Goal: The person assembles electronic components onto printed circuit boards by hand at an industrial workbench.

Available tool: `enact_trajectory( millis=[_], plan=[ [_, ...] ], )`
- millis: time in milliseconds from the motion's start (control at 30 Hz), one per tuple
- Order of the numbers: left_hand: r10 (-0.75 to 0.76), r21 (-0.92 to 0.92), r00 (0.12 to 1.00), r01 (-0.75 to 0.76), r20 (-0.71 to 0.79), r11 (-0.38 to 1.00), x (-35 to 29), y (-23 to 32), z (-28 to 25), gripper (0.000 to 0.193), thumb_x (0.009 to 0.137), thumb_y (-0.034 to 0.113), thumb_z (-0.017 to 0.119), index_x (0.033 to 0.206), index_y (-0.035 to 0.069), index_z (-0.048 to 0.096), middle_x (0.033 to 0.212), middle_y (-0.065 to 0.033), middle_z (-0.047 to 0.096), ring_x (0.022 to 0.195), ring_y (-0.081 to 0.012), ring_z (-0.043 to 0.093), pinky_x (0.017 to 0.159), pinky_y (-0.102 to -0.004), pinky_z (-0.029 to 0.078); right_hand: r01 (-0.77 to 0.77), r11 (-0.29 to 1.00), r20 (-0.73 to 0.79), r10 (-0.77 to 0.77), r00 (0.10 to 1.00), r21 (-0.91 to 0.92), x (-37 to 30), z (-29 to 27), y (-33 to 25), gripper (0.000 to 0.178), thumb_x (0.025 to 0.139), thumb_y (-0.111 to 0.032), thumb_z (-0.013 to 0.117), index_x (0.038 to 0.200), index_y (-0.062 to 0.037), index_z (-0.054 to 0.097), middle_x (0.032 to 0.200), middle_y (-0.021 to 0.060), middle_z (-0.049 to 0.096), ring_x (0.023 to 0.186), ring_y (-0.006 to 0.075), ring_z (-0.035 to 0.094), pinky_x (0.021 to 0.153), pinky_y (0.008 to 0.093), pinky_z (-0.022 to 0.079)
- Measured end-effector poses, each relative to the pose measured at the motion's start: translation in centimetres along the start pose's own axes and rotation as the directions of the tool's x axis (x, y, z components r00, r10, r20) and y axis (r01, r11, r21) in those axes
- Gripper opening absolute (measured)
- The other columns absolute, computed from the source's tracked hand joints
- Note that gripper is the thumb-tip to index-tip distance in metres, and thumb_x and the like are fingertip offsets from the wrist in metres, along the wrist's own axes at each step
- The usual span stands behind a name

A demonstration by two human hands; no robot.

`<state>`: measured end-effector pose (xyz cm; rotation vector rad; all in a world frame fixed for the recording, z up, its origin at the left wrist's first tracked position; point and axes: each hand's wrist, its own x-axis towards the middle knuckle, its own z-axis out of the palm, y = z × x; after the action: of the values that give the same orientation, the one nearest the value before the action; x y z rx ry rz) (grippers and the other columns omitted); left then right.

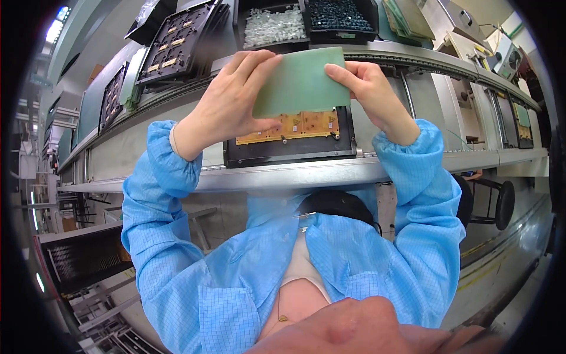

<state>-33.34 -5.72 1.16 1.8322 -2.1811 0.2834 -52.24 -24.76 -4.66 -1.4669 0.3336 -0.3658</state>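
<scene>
Person's face (348,324) nearest, below black tray (289,158); over the tray, right hand (371,94) pinches green sheet (300,79), left hand (230,97) splayed at its edge, grip unclear, orange boards (315,124) seated, sheet apparently not laid.

The green sheet (302,82) looks smooth and matt.

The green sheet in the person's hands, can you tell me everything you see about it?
The green sheet is flat, thin and pale, with straight edges and a smooth, slightly cloudy face. It might be plastic, but I can't be sure. It hides part of the yellow boards in the black tray; whether it touches them is unclear. The left hand is at its left side. The right hand pinches its right side, thumb on the front.
</scene>
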Motion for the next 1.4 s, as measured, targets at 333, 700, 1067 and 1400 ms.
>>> enact_trajectory(
  millis=[333, 700, 1067, 1400],
  plan=[
    [-0.222, -0.191, 0.958, 0.257, 0.183, 0.947, -1.9, -2.2, 2.5, 0.093, 0.055, 0.022, 0.092, 0.138, 0.010, 0.051, 0.132, -0.0144, 0.048, 0.124, -0.0359, 0.045, 0.106, -0.0454, 0.043, 0.033, 0.996, -0.273, -0.054, 0.961, -0.082, 0.7, -4.9, 2.5, 0.046, 0.100, -0.044, 0.059, 0.112, -0.0013, 0.069, 0.090, 0.0065, 0.071, 0.079, 0.0116, 0.064, 0.079, 0.0258, 0.053],
    [-0.186, -0.290, 0.945, 0.264, 0.269, 0.920, -0.5, -2.2, 5.2, 0.091, 0.057, 0.021, 0.092, 0.137, 0.009, 0.052, 0.131, -0.0151, 0.048, 0.124, -0.0357, 0.044, 0.108, -0.0450, 0.042, -0.002, 0.998, -0.236, -0.015, 0.972, -0.069, 0.2, -6.0, 3.5, 0.042, 0.101, -0.041, 0.059, 0.111, -0.0015, 0.069, 0.087, 0.0054, 0.070, 0.078, 0.0100, 0.063, 0.078, 0.0243, 0.052],
    [-0.188, -0.273, 0.936, 0.272, 0.297, 0.923, -0.7, -2.2, 6.0, 0.094, 0.058, 0.024, 0.092, 0.141, 0.012, 0.049, 0.137, -0.0132, 0.047, 0.128, -0.0353, 0.043, 0.110, -0.0453, 0.041, 0.013, 0.994, -0.175, -0.033, 0.984, -0.113, -0.3, -5.9, 3.3, 0.035, 0.102, -0.033, 0.059, 0.111, -0.0016, 0.069, 0.086, 0.0047, 0.069, 0.078, 0.0099, 0.063, 0.077, 0.0245, 0.052],
    [-0.195, -0.227, 0.961, 0.238, 0.193, 0.944, -2.3, -3.2, 5.8, 0.094, 0.058, 0.034, 0.091, 0.141, 0.014, 0.051, 0.144, -0.0111, 0.046, 0.132, -0.0362, 0.042, 0.111, -0.0490, 0.037, 0.175, 0.743, 0.072, -0.168, 0.983, -0.646, -2.0, -6.2, 3.0, 0.027, 0.080, -0.006, 0.077, 0.106, -0.0039, 0.072, 0.103, 0.0049, 0.065, 0.093, 0.0142, 0.061, 0.073, 0.0246, 0.049]
  ],
)
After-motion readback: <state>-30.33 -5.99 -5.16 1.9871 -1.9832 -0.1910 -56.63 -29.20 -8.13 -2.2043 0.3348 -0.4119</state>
